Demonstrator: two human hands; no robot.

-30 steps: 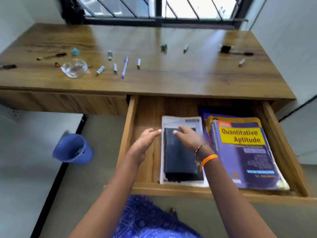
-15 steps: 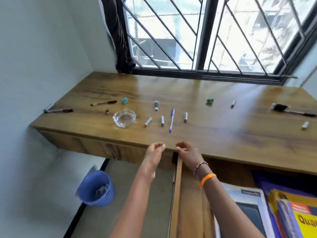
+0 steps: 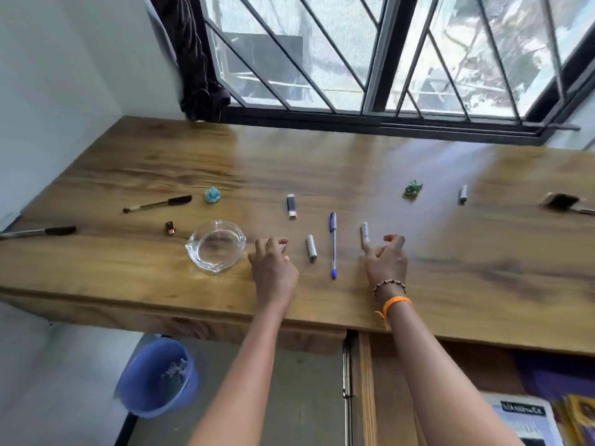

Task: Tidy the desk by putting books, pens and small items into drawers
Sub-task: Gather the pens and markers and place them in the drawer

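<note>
On the wooden desk (image 3: 450, 268) lie a purple pen (image 3: 333, 243), a grey stick (image 3: 311, 247), a white stick (image 3: 365, 231) and a black-and-white stick (image 3: 291, 206). My left hand (image 3: 273, 268) reaches beside the glass dish (image 3: 215, 246), its fingers curled down over a small white piece (image 3: 283, 248) that is mostly hidden. My right hand (image 3: 384, 262) hovers with spread fingers, its index fingertip at the near end of the white stick. At the lower right the open drawer (image 3: 367, 397) holds books (image 3: 521, 420).
Farther out lie a black pen (image 3: 157, 204), a blue paper ball (image 3: 212, 194), a small red-black item (image 3: 170, 227), a marker (image 3: 38, 232), a green wad (image 3: 413, 189), a grey stick (image 3: 463, 193) and a black object (image 3: 561, 201). A blue bin (image 3: 157, 378) stands on the floor.
Both hands left the books in the drawer, rose past the desk's front edge and now reach onto the desktop among the small sticks. The view has tilted up towards the window.
</note>
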